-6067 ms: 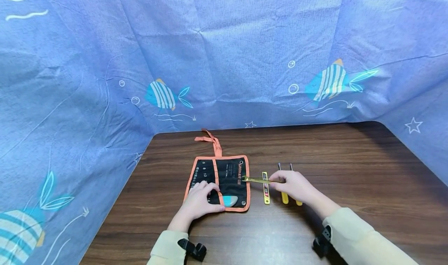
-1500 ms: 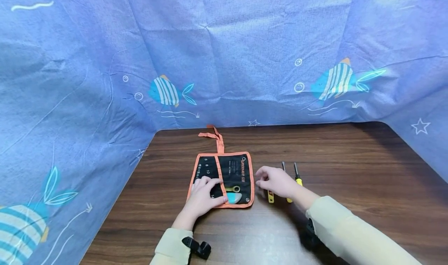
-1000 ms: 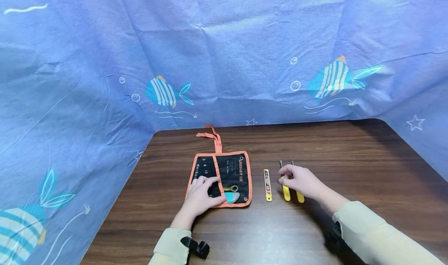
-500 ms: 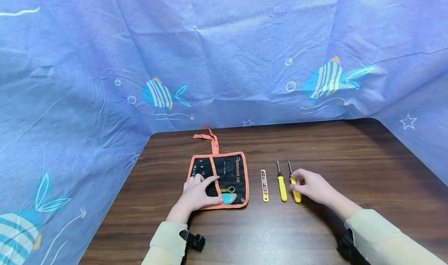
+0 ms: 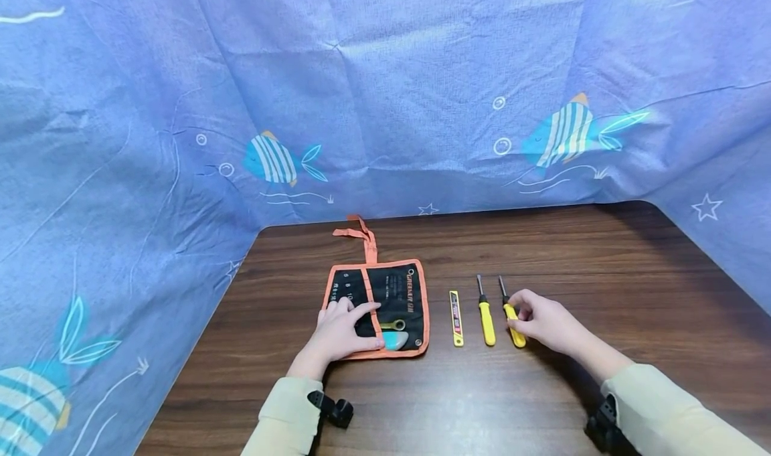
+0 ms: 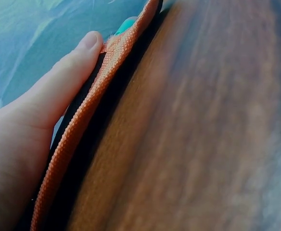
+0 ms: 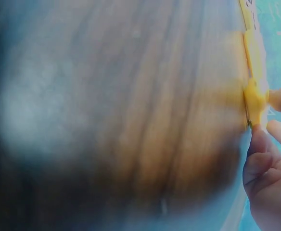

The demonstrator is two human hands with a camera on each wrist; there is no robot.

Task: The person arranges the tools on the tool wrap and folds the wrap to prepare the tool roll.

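My left hand (image 5: pixel 337 332) rests on a black tool pouch (image 5: pixel 394 288) with orange trim, thumb and index finger spread along its pocket edge. The left wrist view shows the thumb lying straight on top. From the pocket stick out the ring end of a brass-coloured wrench (image 5: pixel 394 325) and a teal object with a grey tip (image 5: pixel 395 340); their other ends are hidden. My right hand (image 5: pixel 545 322) pinches the yellow handle of the rightmost screwdriver (image 5: pixel 517 335), which lies on the table, shaft pointing away. A second yellow-handled screwdriver (image 5: pixel 486 322) lies left of it.
A slim yellow labelled pack (image 5: pixel 456 319) lies between pouch and screwdrivers. The pouch's orange tie straps (image 5: pixel 369 245) reach toward the back edge of the wooden table (image 5: pixel 560 255). A blue fish-print cloth (image 5: pixel 421 74) hangs behind and beside the table.
The wrench went from my right hand into the pouch pocket. My right hand then moved right, past the pack and first screwdriver, to the rightmost screwdriver, which has shifted slightly. My left hand stays.
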